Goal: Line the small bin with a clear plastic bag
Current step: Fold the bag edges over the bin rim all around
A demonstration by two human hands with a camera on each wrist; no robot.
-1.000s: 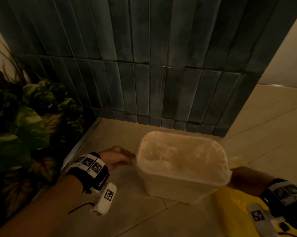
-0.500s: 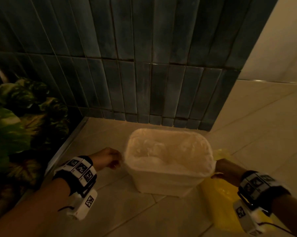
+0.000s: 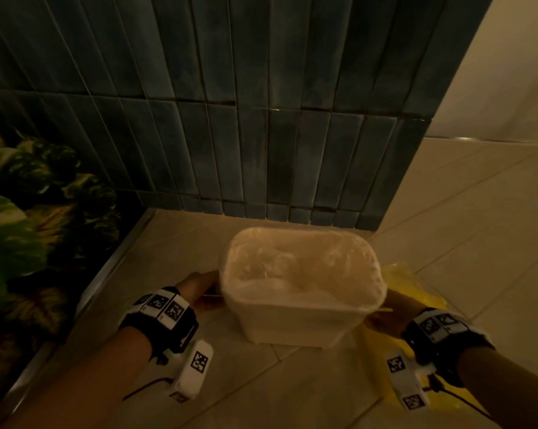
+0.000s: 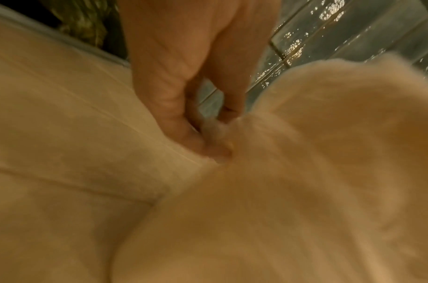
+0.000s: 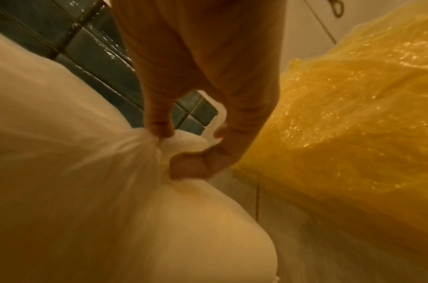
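Note:
A small cream bin (image 3: 295, 326) stands on the tiled floor by the dark tiled wall. A clear plastic bag (image 3: 301, 270) fills its mouth and is folded over the rim. My left hand (image 3: 199, 287) is at the bin's left side; in the left wrist view its fingers (image 4: 208, 137) pinch the bag's edge (image 4: 234, 132) against the bin (image 4: 280, 191). My right hand (image 3: 385, 311) is at the bin's right side; in the right wrist view thumb and fingers (image 5: 191, 166) pinch a gathered fold of the clear bag (image 5: 145, 145) stretched over the bin (image 5: 159, 239).
A yellow plastic bag (image 3: 413, 289) (image 5: 353, 114) lies on the floor right of the bin, under my right wrist. Leafy plants (image 3: 29, 218) fill the left behind a metal floor strip (image 3: 106, 270). The dark tiled wall (image 3: 261, 119) stands just behind the bin.
Both hands have drawn in to the bin's sides and lower on its rim; the right hand, earlier half hidden behind the bin, now shows at its right edge. The view tilted down.

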